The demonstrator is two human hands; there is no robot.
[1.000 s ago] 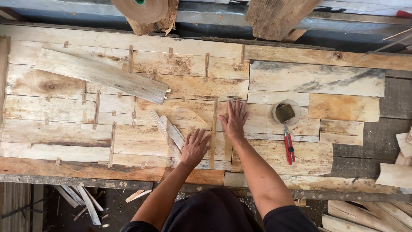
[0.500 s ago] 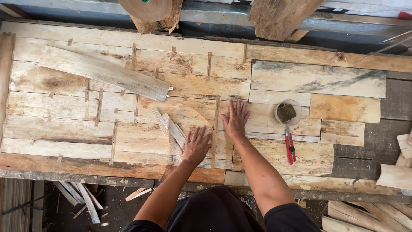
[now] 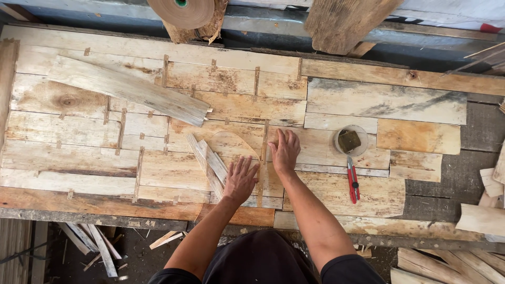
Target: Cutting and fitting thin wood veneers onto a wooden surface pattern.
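Note:
Both my hands lie flat, palms down, on a patchwork sheet of thin wood veneer pieces (image 3: 158, 173) joined with short brown tape strips. My left hand (image 3: 240, 180) presses next to a few loose narrow veneer strips (image 3: 209, 165). My right hand (image 3: 285, 151) rests just right of a vertical taped seam (image 3: 263, 158), fingers spread. A curved-edged veneer piece (image 3: 231, 143) lies between the strips and that seam. Neither hand holds anything.
A long loose veneer board (image 3: 126, 89) lies diagonally at upper left. A small round dish with a sponge (image 3: 349, 141) and a red utility knife (image 3: 352, 179) sit right of my hands. A brown tape roll (image 3: 181, 10) hangs above. Offcuts (image 3: 489, 221) pile at right.
My two hands have shifted very slightly on the veneer, staying flat; nothing else has moved.

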